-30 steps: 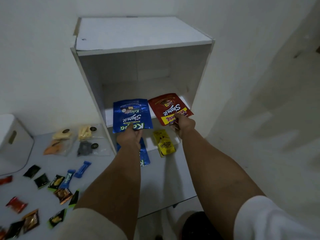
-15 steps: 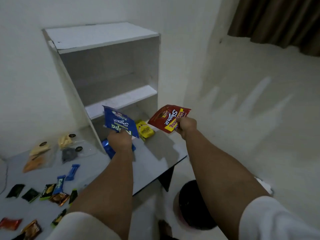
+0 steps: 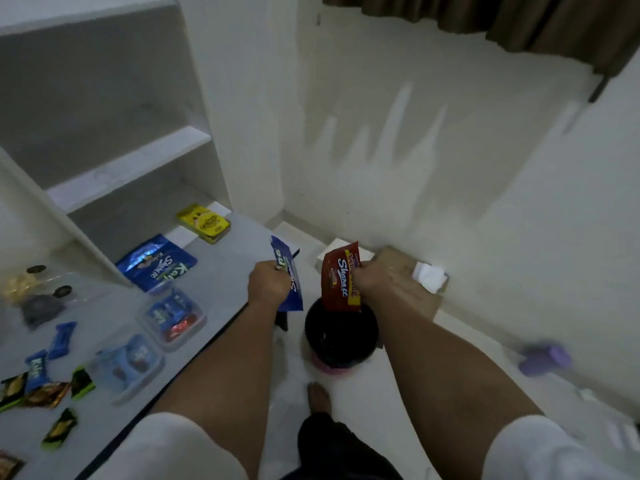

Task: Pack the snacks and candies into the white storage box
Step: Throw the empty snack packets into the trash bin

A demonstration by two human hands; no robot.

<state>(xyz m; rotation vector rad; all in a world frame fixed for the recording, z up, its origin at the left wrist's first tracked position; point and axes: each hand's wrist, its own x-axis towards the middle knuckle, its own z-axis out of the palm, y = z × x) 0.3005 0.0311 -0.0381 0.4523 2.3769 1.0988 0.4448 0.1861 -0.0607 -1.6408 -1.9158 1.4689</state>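
The red packet [image 3: 339, 284] hung from my right hand [image 3: 381, 282], fingers curled round its upper edge, directly above a black bin [image 3: 341, 336] on the floor. The blue packet [image 3: 286, 275] was gripped the same way in my left hand [image 3: 268, 284], past the table [image 3: 221, 299] edge, just beside the bin. A second ago both packets were held up at the shelf unit [image 3: 114, 157]; half a second ago they were already off it and swinging right. The view had turned with them, towards the wall and floor.

The white storage box was not in view at this moment; a second ago a white container stood at the far left of the table, and I judged that to be it. The packets had therefore travelled away from it. I judged this a deviation: the two were heading for the bin, perhaps as empties, though the pictures did not show their contents.

Left on the table: another blue packet [image 3: 156, 265], a yellow packet [image 3: 204, 221] at the shelf foot, two clear tubs [image 3: 173, 318] with wrapped sweets, and loose candies [image 3: 48, 382] further left. All remained unpacked, so the task stood at an early stage
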